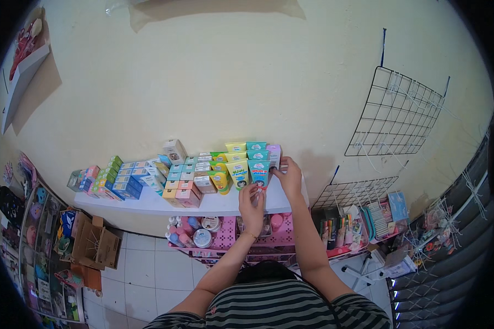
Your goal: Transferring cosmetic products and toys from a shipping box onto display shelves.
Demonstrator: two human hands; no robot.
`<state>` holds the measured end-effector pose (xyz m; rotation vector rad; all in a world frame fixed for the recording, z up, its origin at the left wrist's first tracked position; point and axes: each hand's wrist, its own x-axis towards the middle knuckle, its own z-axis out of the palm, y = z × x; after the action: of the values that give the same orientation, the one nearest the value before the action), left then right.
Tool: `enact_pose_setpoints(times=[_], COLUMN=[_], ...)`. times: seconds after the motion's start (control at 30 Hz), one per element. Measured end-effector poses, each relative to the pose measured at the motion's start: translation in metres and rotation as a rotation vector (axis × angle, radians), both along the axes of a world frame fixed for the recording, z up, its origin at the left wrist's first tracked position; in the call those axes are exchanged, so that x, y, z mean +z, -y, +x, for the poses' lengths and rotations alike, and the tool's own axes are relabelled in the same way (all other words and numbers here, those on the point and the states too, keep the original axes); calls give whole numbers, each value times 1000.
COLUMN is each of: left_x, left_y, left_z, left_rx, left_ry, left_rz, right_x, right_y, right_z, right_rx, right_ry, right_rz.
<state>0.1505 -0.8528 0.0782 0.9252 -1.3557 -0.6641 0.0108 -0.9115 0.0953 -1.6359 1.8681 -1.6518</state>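
Observation:
On a white wall shelf (226, 205), cosmetic tubes and small boxes stand in rows. My left hand (252, 210) has its fingertips at the lower end of the front teal tube (259, 169), which bears printed writing and a cartoon figure. At the right end of the rows, my right hand (290, 177) has its thumb in front of a lilac box (274, 154) and its fingers along the right edge. Yellow-green tubes (238, 172) stand just left of the teal ones. Farther left is an orange-yellow tube with a green top (220, 181). The teal tube's base is partly hidden by my fingers.
Pastel boxes (183, 193), blue boxes (126, 187) and white tubes (153, 183) fill the shelf's left part. Beneath it, a pink rack (226, 234) holds bottles and jars. Wire grids (395, 115) hang at right. An open cardboard box (94, 242) sits at lower left.

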Motion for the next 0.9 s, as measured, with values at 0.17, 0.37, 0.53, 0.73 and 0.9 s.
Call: enact_pose_setpoints(times=[0.17,0.37,0.53,0.73,0.9], left_x=[0,1,1,2,4], left_y=[-1,-4,-7,-14,-25], left_z=[2,4,8,13,16], left_rx=[-30,-51,-28,-68,-144], left_ry=[-31,-75,-50,-109,-110], left_rz=[9,28,16,34,60], right_x=[-6,-8,-9,2,8], right_y=[5,6,5,-19,-65], right_z=[4,3,5,9,12], right_rx=[-56,-26,-36,-60,-110], right_ry=[8,72,67,100,197], right_rz=[26,43,0,14,34])
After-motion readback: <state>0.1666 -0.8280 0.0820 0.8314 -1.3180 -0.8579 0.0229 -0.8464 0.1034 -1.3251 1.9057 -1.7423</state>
